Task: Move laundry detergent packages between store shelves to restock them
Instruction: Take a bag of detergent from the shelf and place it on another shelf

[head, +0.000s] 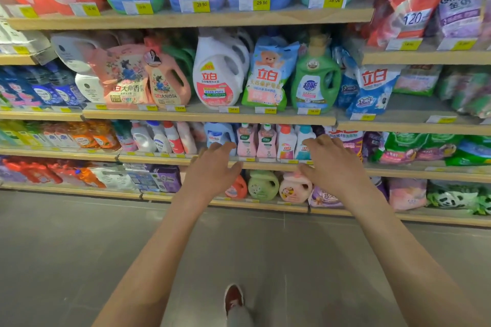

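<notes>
The fingers (223, 148) of the left hand (212, 167) and the right hand (332, 164) are spread and hold nothing — if they push in carelessly, the bottles (266, 141), packed tightly on the shelf (265, 165) just beyond, could fall like dominoes. Both hands hover palms down, side by side, arms stretched far forward — whether they touch the bottles cannot be told.

Grey tiled floor (79, 247) lies beneath long wooden-edged shelves (186, 18).
</notes>
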